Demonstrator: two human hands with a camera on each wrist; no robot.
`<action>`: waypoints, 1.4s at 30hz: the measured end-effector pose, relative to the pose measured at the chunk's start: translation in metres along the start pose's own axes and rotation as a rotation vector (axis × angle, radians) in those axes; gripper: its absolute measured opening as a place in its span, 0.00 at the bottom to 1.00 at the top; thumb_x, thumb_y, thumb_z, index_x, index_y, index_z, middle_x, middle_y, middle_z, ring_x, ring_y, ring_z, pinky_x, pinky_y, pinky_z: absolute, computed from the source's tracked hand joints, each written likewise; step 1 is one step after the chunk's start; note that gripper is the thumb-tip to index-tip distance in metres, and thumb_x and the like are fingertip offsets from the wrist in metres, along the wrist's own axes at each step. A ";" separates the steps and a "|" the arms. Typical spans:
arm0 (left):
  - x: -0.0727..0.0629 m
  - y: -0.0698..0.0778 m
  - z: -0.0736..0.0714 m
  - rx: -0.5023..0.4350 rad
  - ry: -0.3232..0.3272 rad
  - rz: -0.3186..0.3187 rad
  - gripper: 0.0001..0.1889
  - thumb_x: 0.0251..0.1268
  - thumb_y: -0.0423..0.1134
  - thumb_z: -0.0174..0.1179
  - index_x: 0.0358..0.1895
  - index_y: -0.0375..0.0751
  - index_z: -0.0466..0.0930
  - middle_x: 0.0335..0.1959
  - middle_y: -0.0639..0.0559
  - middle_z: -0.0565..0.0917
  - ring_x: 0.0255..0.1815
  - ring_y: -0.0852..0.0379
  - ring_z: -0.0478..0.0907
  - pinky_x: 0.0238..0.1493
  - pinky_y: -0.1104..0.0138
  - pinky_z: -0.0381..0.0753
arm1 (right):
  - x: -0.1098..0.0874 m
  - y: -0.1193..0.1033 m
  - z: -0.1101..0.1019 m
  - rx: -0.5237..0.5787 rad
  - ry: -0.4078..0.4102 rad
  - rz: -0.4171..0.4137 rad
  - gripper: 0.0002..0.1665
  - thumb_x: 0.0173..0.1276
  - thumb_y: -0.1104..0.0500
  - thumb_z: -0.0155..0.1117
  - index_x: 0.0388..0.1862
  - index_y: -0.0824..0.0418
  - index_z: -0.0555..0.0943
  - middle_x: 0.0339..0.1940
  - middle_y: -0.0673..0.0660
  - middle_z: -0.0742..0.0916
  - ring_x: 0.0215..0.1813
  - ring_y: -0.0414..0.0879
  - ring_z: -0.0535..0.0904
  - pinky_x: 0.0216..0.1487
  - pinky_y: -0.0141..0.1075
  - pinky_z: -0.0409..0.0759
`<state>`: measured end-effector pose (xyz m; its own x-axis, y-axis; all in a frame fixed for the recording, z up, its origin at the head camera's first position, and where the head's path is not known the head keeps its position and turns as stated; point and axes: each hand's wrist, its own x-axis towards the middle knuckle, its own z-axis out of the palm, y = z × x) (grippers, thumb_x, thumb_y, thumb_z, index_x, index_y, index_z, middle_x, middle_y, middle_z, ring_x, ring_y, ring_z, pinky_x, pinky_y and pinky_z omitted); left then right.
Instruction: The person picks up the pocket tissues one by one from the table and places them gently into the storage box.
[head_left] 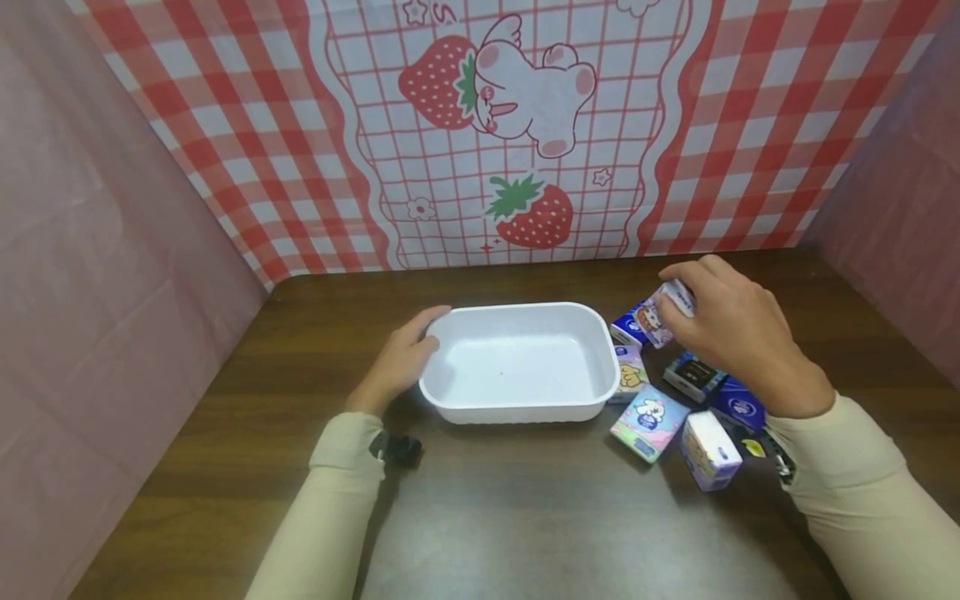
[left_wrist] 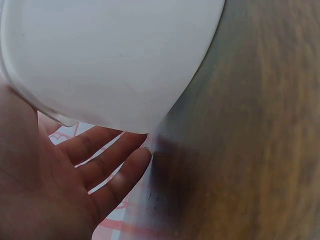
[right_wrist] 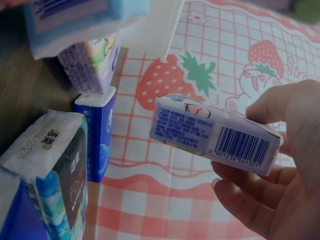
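A white plastic basin (head_left: pixel 517 408) stands on the wooden table. My left hand (head_left: pixel 399 360) holds its left end, thumb at the rim and fingers along the outside; in the left wrist view the fingers (left_wrist: pixel 120 172) extend beside the outer wall. Lifted at the basin's right, my right hand (head_left: pixel 731 321) pinches a small purple tissue pack (right_wrist: pixel 215 135) between thumb and fingers. Its barcode side shows in the right wrist view. Just below it in the head view lies a blue tissue pack (head_left: pixel 628 327).
Several more tissue packs lie right of the basin: a light blue and pink one (head_left: pixel 649 423), a white-topped one (head_left: pixel 711 450), a dark one (head_left: pixel 693 375) and a deep blue one (head_left: pixel 738 404). A red checked cloth (head_left: pixel 247 125) hangs behind the table.
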<state>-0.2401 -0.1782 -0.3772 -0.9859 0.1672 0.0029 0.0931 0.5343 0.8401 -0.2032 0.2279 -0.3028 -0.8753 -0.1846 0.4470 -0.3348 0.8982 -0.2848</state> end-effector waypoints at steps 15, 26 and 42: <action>-0.001 0.002 0.000 0.006 0.003 0.000 0.25 0.76 0.41 0.48 0.73 0.63 0.67 0.73 0.54 0.69 0.72 0.48 0.65 0.67 0.43 0.67 | -0.003 -0.006 -0.002 0.003 0.023 -0.021 0.25 0.66 0.51 0.67 0.59 0.61 0.79 0.52 0.65 0.81 0.45 0.59 0.78 0.40 0.59 0.82; -0.001 0.002 -0.001 -0.005 -0.002 0.020 0.25 0.76 0.39 0.47 0.74 0.60 0.67 0.73 0.53 0.69 0.72 0.47 0.65 0.68 0.44 0.67 | -0.003 -0.008 -0.003 0.003 0.029 -0.042 0.25 0.65 0.51 0.67 0.59 0.61 0.79 0.53 0.65 0.81 0.46 0.59 0.79 0.40 0.59 0.83; -0.001 0.001 0.000 -0.008 -0.001 0.020 0.25 0.76 0.40 0.48 0.73 0.61 0.67 0.72 0.54 0.70 0.71 0.48 0.66 0.68 0.45 0.67 | -0.003 -0.014 -0.006 -0.003 0.039 -0.055 0.25 0.65 0.52 0.68 0.59 0.60 0.80 0.52 0.64 0.81 0.45 0.58 0.79 0.38 0.58 0.83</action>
<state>-0.2394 -0.1777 -0.3760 -0.9837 0.1789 0.0194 0.1120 0.5244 0.8441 -0.1936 0.2184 -0.2957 -0.8415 -0.2181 0.4942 -0.3808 0.8884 -0.2565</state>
